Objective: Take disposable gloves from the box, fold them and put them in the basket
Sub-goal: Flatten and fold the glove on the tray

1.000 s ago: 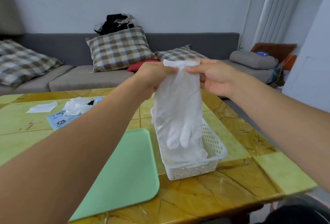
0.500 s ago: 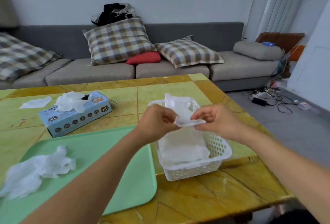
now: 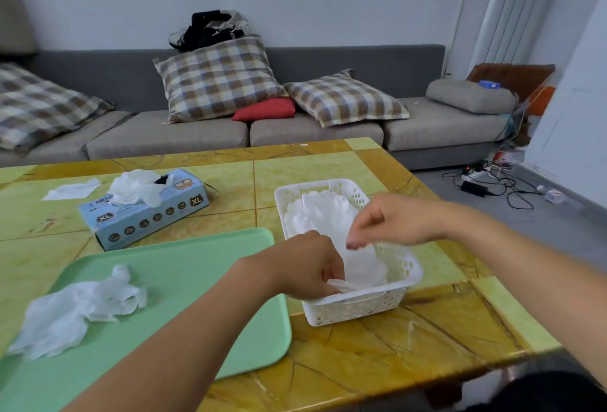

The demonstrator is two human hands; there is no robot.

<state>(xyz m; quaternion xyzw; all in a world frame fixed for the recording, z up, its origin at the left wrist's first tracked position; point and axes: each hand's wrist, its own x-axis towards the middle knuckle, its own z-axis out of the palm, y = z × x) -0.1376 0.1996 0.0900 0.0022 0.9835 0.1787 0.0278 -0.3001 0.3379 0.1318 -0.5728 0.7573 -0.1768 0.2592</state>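
Note:
A white perforated basket [image 3: 356,311] stands on the table with a pile of folded white gloves [image 3: 325,211] inside. My left hand [image 3: 303,268] reaches into the basket's near end and pinches the edge of the folded glove [image 3: 363,268] lying there. My right hand [image 3: 399,221] hovers over the basket's middle, fingers loosely bent, fingertips just at the glove and gripping nothing. The blue glove box [image 3: 147,217], marked XL, lies at the left with a glove sticking out of its top. A crumpled loose glove [image 3: 75,309] lies on the green tray [image 3: 203,263].
The yellow stone table [image 3: 410,349] ends just right of the basket and close in front of it. A white scrap [image 3: 72,189] lies at the far left. A grey sofa with checked cushions [image 3: 216,78] runs behind the table. Cables [image 3: 492,181] lie on the floor at the right.
Both hands came down from holding the glove up and folding it. The folded glove now lies in the basket, the right hand has let go, and the left still pinches it.

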